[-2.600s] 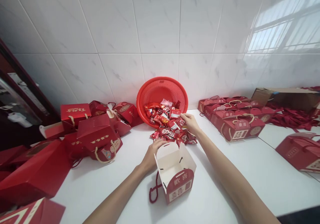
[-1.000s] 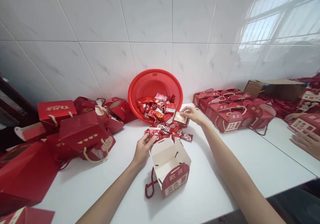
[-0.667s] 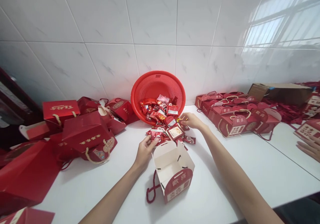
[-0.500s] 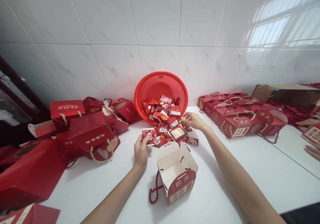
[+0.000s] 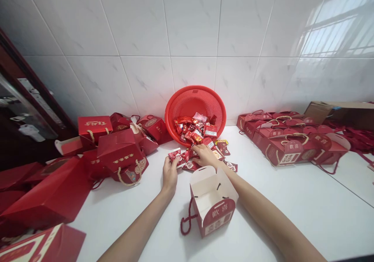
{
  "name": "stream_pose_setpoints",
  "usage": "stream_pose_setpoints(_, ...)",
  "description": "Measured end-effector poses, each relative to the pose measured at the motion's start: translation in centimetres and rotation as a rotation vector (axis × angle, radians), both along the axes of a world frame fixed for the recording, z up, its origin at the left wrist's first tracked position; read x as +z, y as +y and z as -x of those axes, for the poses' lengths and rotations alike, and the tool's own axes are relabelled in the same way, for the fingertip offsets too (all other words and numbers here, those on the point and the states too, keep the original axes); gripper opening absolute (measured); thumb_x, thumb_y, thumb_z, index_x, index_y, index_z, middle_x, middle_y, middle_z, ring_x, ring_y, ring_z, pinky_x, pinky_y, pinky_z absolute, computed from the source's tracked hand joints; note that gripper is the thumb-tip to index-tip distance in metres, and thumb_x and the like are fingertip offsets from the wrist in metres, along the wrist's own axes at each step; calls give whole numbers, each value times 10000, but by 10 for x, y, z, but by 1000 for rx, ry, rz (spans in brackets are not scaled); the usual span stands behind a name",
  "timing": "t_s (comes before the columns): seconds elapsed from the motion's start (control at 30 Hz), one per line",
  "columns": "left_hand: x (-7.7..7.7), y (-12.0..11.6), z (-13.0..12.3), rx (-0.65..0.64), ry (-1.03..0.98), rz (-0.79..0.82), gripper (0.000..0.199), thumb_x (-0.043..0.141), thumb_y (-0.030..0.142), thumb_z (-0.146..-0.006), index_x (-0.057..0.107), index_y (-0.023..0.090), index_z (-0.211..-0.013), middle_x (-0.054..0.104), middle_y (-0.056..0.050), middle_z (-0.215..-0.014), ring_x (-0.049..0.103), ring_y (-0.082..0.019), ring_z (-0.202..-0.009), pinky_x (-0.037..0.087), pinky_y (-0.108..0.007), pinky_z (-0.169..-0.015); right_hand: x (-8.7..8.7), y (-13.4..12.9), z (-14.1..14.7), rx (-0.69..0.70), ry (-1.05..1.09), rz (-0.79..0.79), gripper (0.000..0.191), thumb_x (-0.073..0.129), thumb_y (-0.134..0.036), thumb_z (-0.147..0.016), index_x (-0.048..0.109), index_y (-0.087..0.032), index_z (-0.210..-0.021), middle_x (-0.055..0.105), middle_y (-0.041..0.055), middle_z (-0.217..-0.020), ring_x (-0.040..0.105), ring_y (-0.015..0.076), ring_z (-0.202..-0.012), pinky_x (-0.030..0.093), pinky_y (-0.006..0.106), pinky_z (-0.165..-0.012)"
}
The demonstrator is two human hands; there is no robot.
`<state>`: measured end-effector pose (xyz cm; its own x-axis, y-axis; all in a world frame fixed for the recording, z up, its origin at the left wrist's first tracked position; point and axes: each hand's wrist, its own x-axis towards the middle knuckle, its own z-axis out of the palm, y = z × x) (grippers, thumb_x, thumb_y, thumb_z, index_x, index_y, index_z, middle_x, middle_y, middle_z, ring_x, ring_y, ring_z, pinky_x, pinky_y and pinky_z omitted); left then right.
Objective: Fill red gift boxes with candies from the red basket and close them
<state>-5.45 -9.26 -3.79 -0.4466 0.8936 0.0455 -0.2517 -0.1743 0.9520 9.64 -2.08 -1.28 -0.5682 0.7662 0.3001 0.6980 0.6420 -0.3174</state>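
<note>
My left hand (image 5: 170, 174) is closed on a red candy packet (image 5: 174, 155), thumb on top, at the left side of the candy pile. My right hand (image 5: 204, 155) reaches over the wrapped candies (image 5: 191, 166) in front of the basket; its fingertips are down among them, so what they pinch, if anything, is hidden. A red plastic basket (image 5: 195, 94) leans tipped against the wall, with candies spilling from its mouth. Nearer me stands an open red gift box (image 5: 216, 219), white inside, its dark red cord hanging out at the left. A yellow-wrapped candy (image 5: 221, 141) lies at the pile's right edge.
Several red boxes (image 5: 117, 149) with rope handles crowd the left side. More red boxes (image 5: 288, 149) stand in rows at the right. Behind them is a brown cardboard carton (image 5: 321, 110). A tiled wall (image 5: 140, 28) bounds the white table (image 5: 271, 192) at the back.
My right hand has moved left from the pile's right edge to its middle, and the yellow candy now lies loose. My left hand keeps its packet. The view has turned slightly left.
</note>
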Motion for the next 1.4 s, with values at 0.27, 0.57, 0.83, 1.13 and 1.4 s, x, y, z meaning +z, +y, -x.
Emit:
stream_pose_setpoints(0.27, -6, 3, -2, -70, 7, -49, 488, 836, 433, -589, 614, 181, -943, 734, -35, -882, 698, -198, -785, 549, -326, -755, -1, 6, -5, -57, 104, -40, 202, 520, -198, -969, 720, -172, -977, 723, 120, -948, 622, 239, -908, 429, 350, -844)
stream_pose_setpoints(0.57, 3, -2, -3, -150, -28, -51, 523, 866, 428, -581, 661, 166, -985, 769, -70, -931, 723, -232, -814, 567, -336, -742, 12, -3, -5, 85, 610, 153, 273, 531, -368, -967, 732, -194, -1029, 738, 53, -950, 649, 182, -822, 473, 275, -763)
stream_pose_setpoints(0.83, 9, -3, 6, -193, -188, -3, 422, 750, 486, -680, 658, 185, -961, 751, -47, -930, 721, -202, -713, 547, -271, -566, 11, -8, 0, 416, 517, 226, 300, 663, -238, -868, 736, -226, -1159, 713, 89, -1204, 682, 226, -1052, 529, 319, -881)
stream_pose_setpoints(1.13, 11, -2, 9, -51, -140, 55, 352, 777, 311, -619, 596, 188, -894, 722, 8, -793, 685, -135, -559, 538, -234, -545, 8, -10, -6, 338, 354, 127, 402, 603, -73, -830, 681, -178, -1210, 676, 124, -1275, 651, 242, -1139, 498, 360, -954)
stream_pose_setpoints(1.4, 11, 1, 11, 89, -129, 76, 323, 699, 331, -603, 532, 207, -850, 663, 46, -687, 660, -132, -536, 485, -215, -497, 4, -11, -8, 250, -100, 28, 206, 780, -233, -786, 696, -168, -963, 703, 74, -902, 622, 223, -890, 409, 292, -765)
